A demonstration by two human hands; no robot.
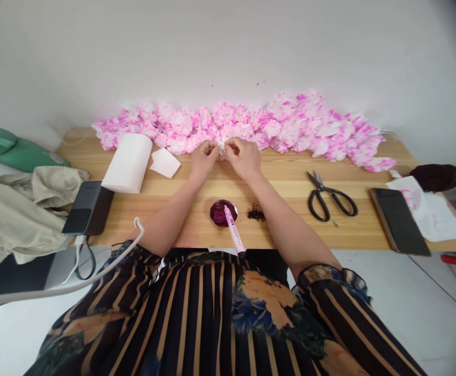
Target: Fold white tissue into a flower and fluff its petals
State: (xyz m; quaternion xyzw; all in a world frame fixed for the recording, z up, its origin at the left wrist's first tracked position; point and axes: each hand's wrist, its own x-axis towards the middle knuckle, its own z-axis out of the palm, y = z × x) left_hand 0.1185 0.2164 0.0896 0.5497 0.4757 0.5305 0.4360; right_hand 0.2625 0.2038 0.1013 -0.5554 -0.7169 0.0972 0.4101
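Note:
Between my hands, over the middle of the table, is a small white crumpled paper flower [222, 148]. My left hand [204, 159] pinches its left side with thumb and fingers. On the other side, my right hand [245, 156] pinches it too. Part of the paper is hidden by my fingers. Right behind lies a long heap of pink and white paper flowers [188, 125]. Nearer to me, a pink marker pen [233, 232] leans on a small dish of dark purple liquid [217, 215]. Small dark twisted bits [256, 213] lie beside my right forearm.
Black-handled scissors [331, 198] and a phone [400, 222] lie at the right, with stained white paper [443, 214] beyond. At the left are a tissue roll [128, 163], cut white sheets [165, 163], a dark power bank [89, 209], beige cloth [12, 209] and a green object [20, 149].

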